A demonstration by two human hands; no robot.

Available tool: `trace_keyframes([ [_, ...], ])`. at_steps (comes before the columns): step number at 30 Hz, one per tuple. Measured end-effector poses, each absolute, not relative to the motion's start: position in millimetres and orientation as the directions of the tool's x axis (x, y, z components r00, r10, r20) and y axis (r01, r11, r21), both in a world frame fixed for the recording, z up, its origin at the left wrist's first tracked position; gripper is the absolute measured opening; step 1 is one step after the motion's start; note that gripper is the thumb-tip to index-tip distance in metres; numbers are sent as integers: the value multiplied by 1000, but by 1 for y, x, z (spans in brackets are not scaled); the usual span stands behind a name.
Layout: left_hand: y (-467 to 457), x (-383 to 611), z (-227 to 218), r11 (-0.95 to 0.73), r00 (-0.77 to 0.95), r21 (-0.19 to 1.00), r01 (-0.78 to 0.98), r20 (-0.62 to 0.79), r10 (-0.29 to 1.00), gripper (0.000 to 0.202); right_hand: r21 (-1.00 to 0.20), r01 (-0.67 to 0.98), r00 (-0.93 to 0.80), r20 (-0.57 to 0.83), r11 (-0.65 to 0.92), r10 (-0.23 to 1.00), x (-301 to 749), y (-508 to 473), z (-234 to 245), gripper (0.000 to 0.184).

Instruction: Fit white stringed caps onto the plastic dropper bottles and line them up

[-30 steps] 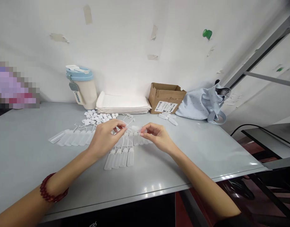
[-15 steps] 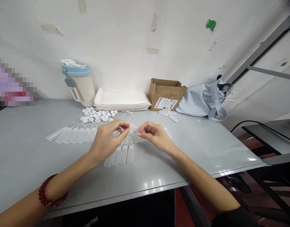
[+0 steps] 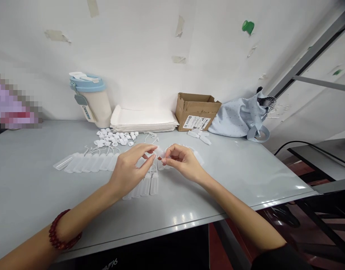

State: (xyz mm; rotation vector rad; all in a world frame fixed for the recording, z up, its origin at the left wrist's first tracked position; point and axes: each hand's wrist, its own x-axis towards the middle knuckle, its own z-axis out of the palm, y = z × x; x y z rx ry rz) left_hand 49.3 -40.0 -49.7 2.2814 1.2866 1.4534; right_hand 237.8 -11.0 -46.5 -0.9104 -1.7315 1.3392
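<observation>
My right hand pinches a small translucent plastic bottle between thumb and fingers, above the middle of the table. Close by on the left, my left hand has its thumb and index finger parted at the bottle's other end; whether a fingertip still touches it is hard to tell. Below the hands lie several translucent bottles with white loops, partly covered by my left hand. A row of similar looped bottles lies to the left. More bottles show behind my right hand.
Small white caps are heaped behind the row. Along the wall stand a blue-lidded tumbler, a stack of white envelopes, an open cardboard box and a light blue bag. Several loose translucent pieces lie before the box.
My left thumb and index finger have parted from their pinch at the bottle's left end. The bottle is now more tilted in my right hand. The view has shifted slightly.
</observation>
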Motion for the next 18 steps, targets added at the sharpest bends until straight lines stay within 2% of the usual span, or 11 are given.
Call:
trace_keyframes([
  [8,-40,50,-50,-654,231,472,592,677,698,21,-986,81,-458,96,149,884,238,-13,-45,38],
  [14,-43,51,-51,-552,164,596,583,579,799,27,-980,90,-460,118,179,880,238,-12,-46,37],
  [18,-43,51,-51,-574,186,594,564,585,789,26,-976,95,-465,131,197,876,237,-13,-45,35],
])
